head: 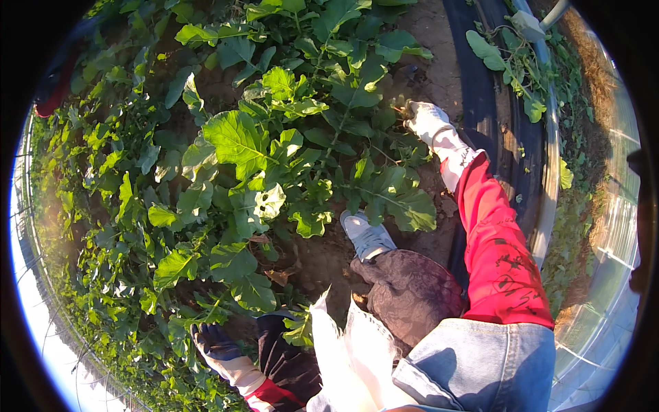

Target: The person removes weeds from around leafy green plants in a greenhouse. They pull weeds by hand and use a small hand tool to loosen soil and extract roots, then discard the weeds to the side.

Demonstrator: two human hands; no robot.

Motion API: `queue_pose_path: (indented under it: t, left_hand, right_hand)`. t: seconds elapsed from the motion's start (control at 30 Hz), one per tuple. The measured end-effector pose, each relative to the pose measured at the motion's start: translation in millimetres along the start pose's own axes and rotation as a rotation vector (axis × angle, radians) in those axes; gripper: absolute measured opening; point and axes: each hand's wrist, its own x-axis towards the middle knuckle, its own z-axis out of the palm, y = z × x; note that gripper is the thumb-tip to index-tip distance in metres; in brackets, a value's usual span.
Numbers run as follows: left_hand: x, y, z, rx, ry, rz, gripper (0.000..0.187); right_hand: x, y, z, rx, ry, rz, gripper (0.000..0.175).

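My right hand point(428, 122), in a white work glove, reaches to the edge of the leafy crop beside bare soil. Its fingers are curled at a small brownish-green tuft point(401, 109); whether they grip it is not clear. Large lobed green leaves point(239, 144), like radish leaves, spread to the left of that hand, and one sunlit leaf point(269, 202) has holes. Low at the left, my left hand point(219, 350) wears a glove with a dark-coated palm. Its fingers are somewhat apart among the leaves beside my dark-clothed knee point(285, 342), with nothing visible in them.
My grey shoe point(366, 234) stands on the soil point(329, 262) between plants. Black plastic mulch film point(476, 77) and a pale pipe point(551, 134) run along the right. Beyond is a clear plastic greenhouse wall point(618, 226). Something red point(54, 95) shows at the upper left.
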Motion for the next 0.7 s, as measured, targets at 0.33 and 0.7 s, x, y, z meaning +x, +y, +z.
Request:
queue_pose_path:
  t: [0.33, 0.7]
  left_hand:
    - [-2.6, -2.2, -20.2, -0.010, -0.022, 0.002, 0.047]
    - [16.1, -12.9, -35.2, -0.021, -0.051, -0.020, 0.042]
  right_hand:
    - [-152.2, 244.5, -161.9, 0.604, 1.037, 0.293, 0.038]
    - [-121.8, 154.3, -46.7, 0.335, 0.775, -0.259, 0.045]
